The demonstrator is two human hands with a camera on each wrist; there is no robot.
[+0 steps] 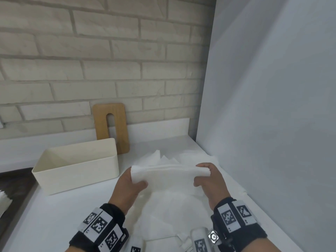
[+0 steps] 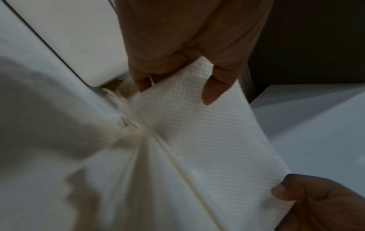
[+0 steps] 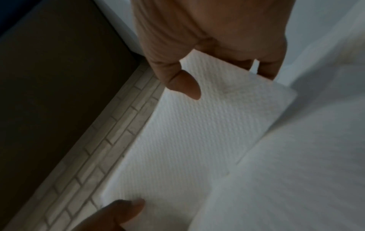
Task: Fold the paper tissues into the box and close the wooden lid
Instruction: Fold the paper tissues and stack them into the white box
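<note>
Head view shows my two hands holding one folded tissue [image 1: 169, 176] up in the air, just above the white surface [image 1: 54, 220]. My left hand [image 1: 130, 186] pinches the left end, thumb on top and fingers under. My right hand [image 1: 209, 180] pinches the right end the same way. The long side of the tissue runs from left to right between them.

The box [image 1: 76, 166] sits to the left of my hands and a little farther back. Its long side also runs left to right, so the tissue already lines up with it. My left hand is the nearer one. I think I must carry the tissue left and lower it in.

The box is cream, smooth and hard, with round corners and an open top. I see nothing inside it. The wooden lid [image 1: 111, 127] leans on the brick wall [image 1: 91, 51] behind the box. It is flat and brown, with a long slot.

The tissue is soft, thin and bumpy with tiny dots. More loose tissues [image 1: 169, 211] lie in a messy heap under my hands.
</note>
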